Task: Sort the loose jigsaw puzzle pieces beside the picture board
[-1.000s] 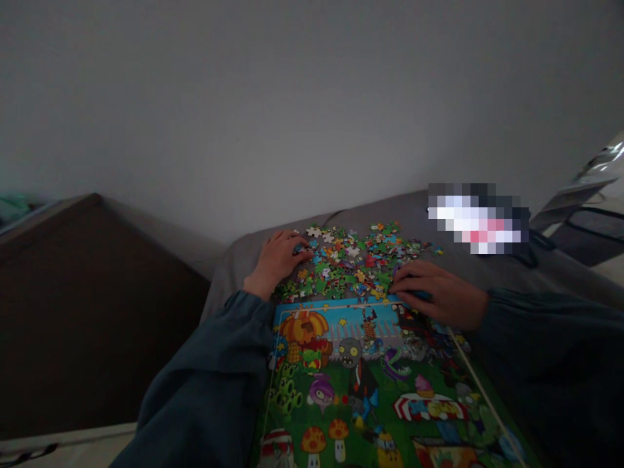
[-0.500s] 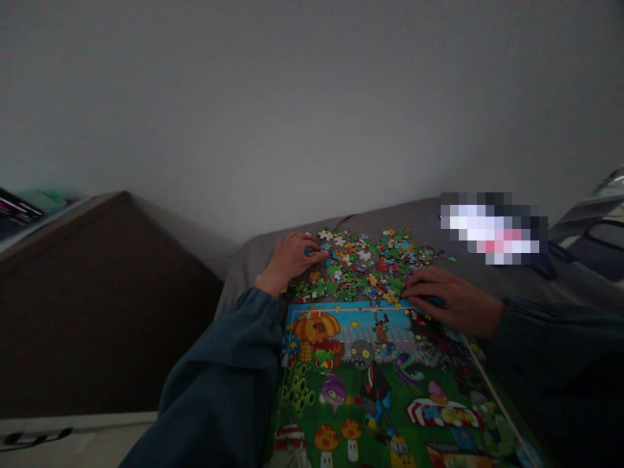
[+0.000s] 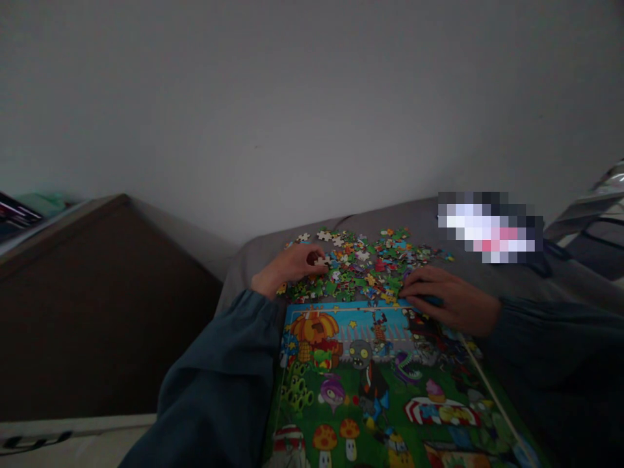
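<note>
A loose pile of jigsaw puzzle pieces [image 3: 361, 266], many green and some with pale backs up, lies on grey cloth. At the pile's left side, my left hand [image 3: 295, 263] pinches a pale puzzle piece [image 3: 320, 262] between thumb and fingers. My right hand [image 3: 448, 298] rests at the near right of the pile, over the far right corner of a cartoon picture board [image 3: 336, 370]. Its fingers are bent together, with a patch of blue showing between them; what they hold is hidden. The board shows zombies, mushrooms and plants.
The grey cloth surface [image 3: 419, 214] meets a plain wall [image 3: 312, 117] behind the pile. A blurred-out bright object [image 3: 487, 227] lies at the back right. To the left stands a dark brown panel [image 3: 97, 312], and chair-like metal parts [image 3: 604, 221] are at the far right.
My left hand has drawn slightly down and turned, and a pale piece now shows in its pinch. My right hand stays nearly still.
</note>
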Demonstrator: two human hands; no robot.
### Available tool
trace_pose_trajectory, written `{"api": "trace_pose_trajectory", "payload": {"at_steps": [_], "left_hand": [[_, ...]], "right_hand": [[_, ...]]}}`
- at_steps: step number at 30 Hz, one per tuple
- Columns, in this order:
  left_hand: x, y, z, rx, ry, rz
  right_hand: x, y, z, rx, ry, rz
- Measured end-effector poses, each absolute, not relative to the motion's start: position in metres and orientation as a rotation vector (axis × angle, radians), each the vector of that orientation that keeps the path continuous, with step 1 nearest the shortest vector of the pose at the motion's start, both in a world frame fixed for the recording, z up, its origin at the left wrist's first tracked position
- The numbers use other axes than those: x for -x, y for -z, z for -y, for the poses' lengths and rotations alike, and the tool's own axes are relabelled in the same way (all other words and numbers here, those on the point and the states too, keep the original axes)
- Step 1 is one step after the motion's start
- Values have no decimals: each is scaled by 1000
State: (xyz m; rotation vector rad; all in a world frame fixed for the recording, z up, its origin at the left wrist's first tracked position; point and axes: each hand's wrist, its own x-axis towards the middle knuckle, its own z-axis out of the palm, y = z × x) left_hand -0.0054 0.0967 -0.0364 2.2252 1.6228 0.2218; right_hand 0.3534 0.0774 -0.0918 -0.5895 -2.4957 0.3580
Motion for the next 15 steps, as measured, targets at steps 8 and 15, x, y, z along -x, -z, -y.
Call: {"api": "trace_pose_trajectory", "payload": {"at_steps": [8, 15], "left_hand": [[0, 26, -95, -2323, -208, -1689], [-4, 21, -92, -2332, -121, -1644]], "right_hand": [[-353, 91, -76, 624, -386, 2484], [-353, 90, -77, 609, -385, 2482]]}}
